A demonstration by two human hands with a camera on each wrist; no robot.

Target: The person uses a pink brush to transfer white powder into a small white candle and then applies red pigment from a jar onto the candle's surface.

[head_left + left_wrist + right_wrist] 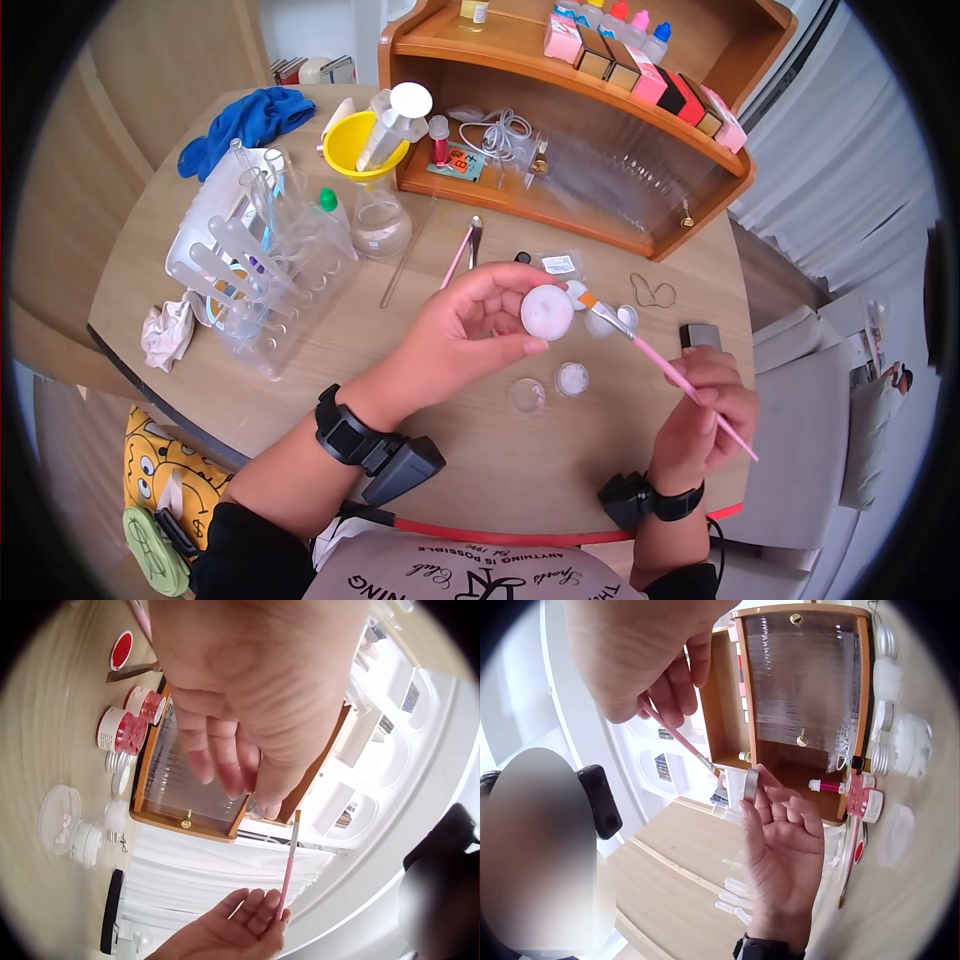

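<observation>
My left hand [455, 325] pinches a small round metal tin [547, 312] by its edge between thumb and fingers, its whitish-pink face turned up toward the head camera. In the right wrist view the tin's silvery side [751, 784] shows. My right hand [705, 410] grips the pink handle of a flat brush [672, 372]. The brush's orange-tipped bristles [589, 300] are just right of the tin, pointing toward it. Below the hands stand a small jar of white pieces [572, 379] and a shallow clear dish [527, 396] with pale bits in it.
Small silver-lidded pots [626, 317] and a dark box [700, 335] lie to the right. At the left stand a test-tube rack [285, 300] and a flask [381, 228] with a yellow funnel [345, 150]. Behind is a wooden cabinet [570, 222]. Two red jars [120, 731] show in the left wrist view.
</observation>
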